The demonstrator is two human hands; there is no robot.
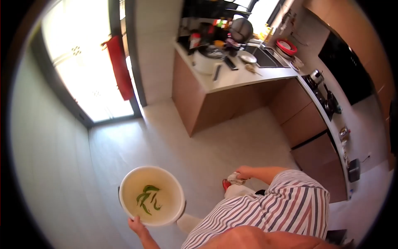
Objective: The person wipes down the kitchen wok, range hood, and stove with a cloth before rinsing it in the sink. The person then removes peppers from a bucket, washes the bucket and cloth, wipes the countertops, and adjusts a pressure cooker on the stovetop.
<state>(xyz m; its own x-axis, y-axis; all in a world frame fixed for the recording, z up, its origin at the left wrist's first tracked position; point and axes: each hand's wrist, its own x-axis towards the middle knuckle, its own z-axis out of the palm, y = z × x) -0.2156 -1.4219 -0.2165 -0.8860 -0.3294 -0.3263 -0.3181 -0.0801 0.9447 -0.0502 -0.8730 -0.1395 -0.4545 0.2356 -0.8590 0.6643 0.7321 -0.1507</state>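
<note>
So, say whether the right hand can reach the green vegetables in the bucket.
Probably not freely: the right hand holds a cloth, though the green vegetables lie uncovered in the bucket.

I am in a kitchen, by the look of a home: at the upper right of the frame a pale bench (236, 79) holds a white cooker (204, 63) and a sink (265, 57), with a stove (321, 98) further right, below a black range hood (346, 68).
</note>
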